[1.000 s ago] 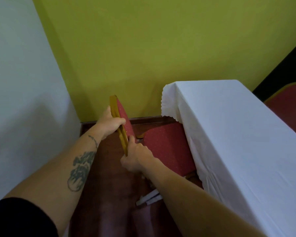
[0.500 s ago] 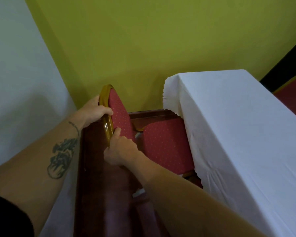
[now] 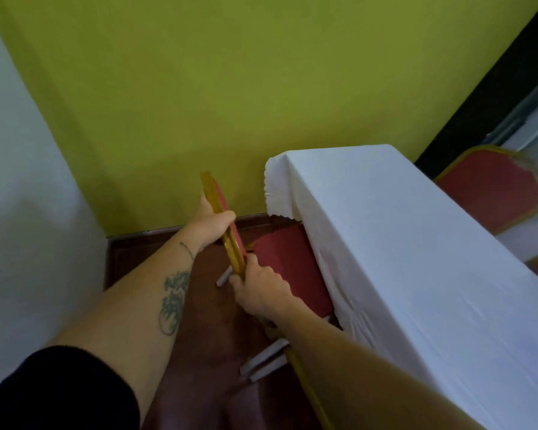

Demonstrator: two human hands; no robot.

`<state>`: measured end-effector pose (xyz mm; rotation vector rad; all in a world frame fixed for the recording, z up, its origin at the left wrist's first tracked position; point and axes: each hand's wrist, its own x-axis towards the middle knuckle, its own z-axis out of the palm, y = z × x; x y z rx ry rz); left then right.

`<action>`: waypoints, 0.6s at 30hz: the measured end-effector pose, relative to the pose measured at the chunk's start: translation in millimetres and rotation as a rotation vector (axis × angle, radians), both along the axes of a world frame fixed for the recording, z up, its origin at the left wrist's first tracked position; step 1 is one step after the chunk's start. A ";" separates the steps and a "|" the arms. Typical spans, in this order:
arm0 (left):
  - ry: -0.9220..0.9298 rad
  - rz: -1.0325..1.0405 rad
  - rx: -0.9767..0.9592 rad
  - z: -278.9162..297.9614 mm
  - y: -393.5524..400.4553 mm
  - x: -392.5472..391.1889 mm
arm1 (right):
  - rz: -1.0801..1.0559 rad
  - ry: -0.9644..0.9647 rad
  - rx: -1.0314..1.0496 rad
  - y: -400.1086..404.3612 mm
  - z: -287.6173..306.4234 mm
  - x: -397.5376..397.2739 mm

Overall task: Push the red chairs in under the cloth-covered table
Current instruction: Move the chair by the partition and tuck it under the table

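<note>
Left hand [image 3: 210, 226]: gripping the gold frame of the red chair's backrest [image 3: 222, 225] near its upper part, fingers wrapping over the edge.
Right hand [image 3: 258, 290]: clenching the same frame lower down — just below the left hand's hold.
Red chair seat [image 3: 289, 268]: lying to the right of both holds, its far edge tucking under the hanging white cloth.
Cloth-covered table [image 3: 416, 259]: standing just right of the gripped chair.
Second red chair [image 3: 491, 187]: sitting beyond the table, well apart from the hands.
Floor [image 3: 156, 252]: dark wood — showing beneath the arms.
</note>
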<state>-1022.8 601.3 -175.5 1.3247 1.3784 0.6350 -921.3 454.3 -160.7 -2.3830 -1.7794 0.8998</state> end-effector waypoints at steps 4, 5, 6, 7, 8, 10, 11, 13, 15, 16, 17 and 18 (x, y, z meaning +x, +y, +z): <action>0.031 0.004 -0.020 1.2 3.7 13.6 | 0.057 0.018 -0.369 -38.2 2.0 32.8; 0.041 0.017 -0.010 2.3 1.6 15.8 | 0.079 0.001 -0.438 -51.1 -1.1 35.3; 0.053 0.038 0.006 3.9 -2.5 17.7 | 0.117 -0.030 -0.482 -63.1 -4.6 36.2; 0.068 0.059 0.025 6.1 -8.7 19.7 | 0.166 -0.080 -0.502 -73.1 -8.4 36.5; 0.093 0.073 0.044 6.6 -16.8 22.1 | 0.205 -0.139 -0.488 -81.3 -12.3 36.9; 0.198 0.050 0.088 0.1 -38.0 27.5 | 0.200 -0.231 -0.396 -89.2 -16.4 40.3; 0.262 0.032 0.111 -5.0 -50.4 29.9 | 0.176 -0.241 -0.343 -89.7 -17.2 42.9; 0.337 0.031 0.137 -13.2 -72.5 33.2 | 0.150 -0.235 -0.253 -85.9 -18.8 49.3; 0.368 0.032 0.132 -16.8 -81.8 36.0 | 0.107 -0.222 -0.187 -78.0 -19.5 57.0; 0.384 0.013 0.115 -16.5 -81.4 36.9 | 0.079 -0.218 -0.160 -73.6 -19.7 61.4; 0.395 -0.016 0.094 -15.2 -79.2 37.3 | 0.055 -0.216 -0.139 -69.3 -20.2 66.3; 0.396 -0.041 0.074 -13.3 -76.6 37.6 | 0.036 -0.215 -0.128 -65.0 -20.5 71.0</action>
